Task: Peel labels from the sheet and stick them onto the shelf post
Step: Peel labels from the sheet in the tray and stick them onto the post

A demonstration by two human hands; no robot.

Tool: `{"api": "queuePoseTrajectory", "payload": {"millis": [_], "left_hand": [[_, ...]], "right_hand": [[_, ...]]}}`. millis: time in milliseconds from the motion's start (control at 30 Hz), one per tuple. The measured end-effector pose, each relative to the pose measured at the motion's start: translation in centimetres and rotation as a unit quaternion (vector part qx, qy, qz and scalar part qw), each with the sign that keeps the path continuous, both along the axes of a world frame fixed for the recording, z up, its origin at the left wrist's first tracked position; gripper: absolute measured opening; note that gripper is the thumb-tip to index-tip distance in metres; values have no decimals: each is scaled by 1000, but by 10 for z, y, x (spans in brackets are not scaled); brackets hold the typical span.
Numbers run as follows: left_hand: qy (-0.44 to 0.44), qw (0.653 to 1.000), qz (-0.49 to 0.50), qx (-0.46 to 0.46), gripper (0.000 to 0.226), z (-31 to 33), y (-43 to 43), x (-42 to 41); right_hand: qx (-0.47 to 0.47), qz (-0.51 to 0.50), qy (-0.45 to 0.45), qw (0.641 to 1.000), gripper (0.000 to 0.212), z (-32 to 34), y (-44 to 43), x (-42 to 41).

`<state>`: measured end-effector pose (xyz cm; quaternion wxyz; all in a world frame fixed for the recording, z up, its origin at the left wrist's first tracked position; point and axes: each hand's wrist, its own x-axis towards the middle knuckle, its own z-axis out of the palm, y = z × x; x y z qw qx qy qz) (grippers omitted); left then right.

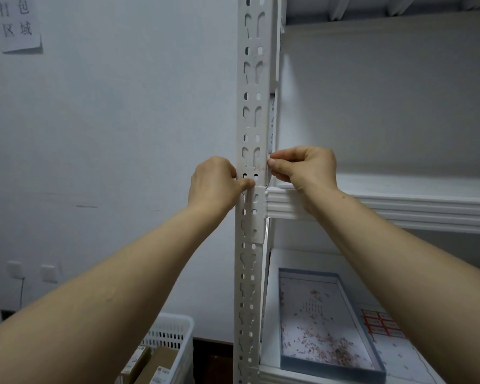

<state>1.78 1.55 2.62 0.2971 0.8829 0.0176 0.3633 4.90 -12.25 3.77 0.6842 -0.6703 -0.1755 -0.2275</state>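
A white perforated shelf post (254, 87) runs up the middle of the head view. My left hand (215, 184) grips its left edge, thumb pressed on the post face just below two slots. My right hand (302, 167) is at the post's right edge, thumb and fingers pinched on a small white label with faint red print (261, 169) that lies on the post's corner. The label sheet (380, 325), with red-bordered labels, lies on the lower shelf at the right, partly hidden by my right forearm.
A shallow blue-rimmed box lid (327, 320) with scattered reddish scraps sits on the lower shelf. A white shelf beam (385, 206) crosses behind my right wrist. A white plastic basket (172, 336) with cardboard boxes stands on the floor at the left. The wall carries sockets (49, 273) and a paper sign (18, 23).
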Motion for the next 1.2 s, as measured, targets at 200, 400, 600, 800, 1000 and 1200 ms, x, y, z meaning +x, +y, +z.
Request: {"api": "queuePoseTrajectory", "payload": {"millis": [200,400,600,800,1000,1200], "left_hand": [[5,990,-42,-137,28,-7,-7,0],[-20,914,-114,-388,24,-25,-28,2],[-51,850,-135,-507,45,-30,-38,3],[-41,828,-128,-544,48,-26,-40,3],[-44,816,-134,-561,45,-25,-43,1],[-48,809,-132,-571,41,-23,-45,0]], "right_hand": [[-5,4,-2,1000,16,-1,0,0],[-8,4,-3,1000,15,-1,-1,-1],[-12,11,-1,1000,14,-1,-2,-1],[-9,15,0,1000,14,-1,-2,-1],[-7,14,3,1000,11,-1,-2,-1],[-9,9,2,1000,11,-1,-1,-1]]}}
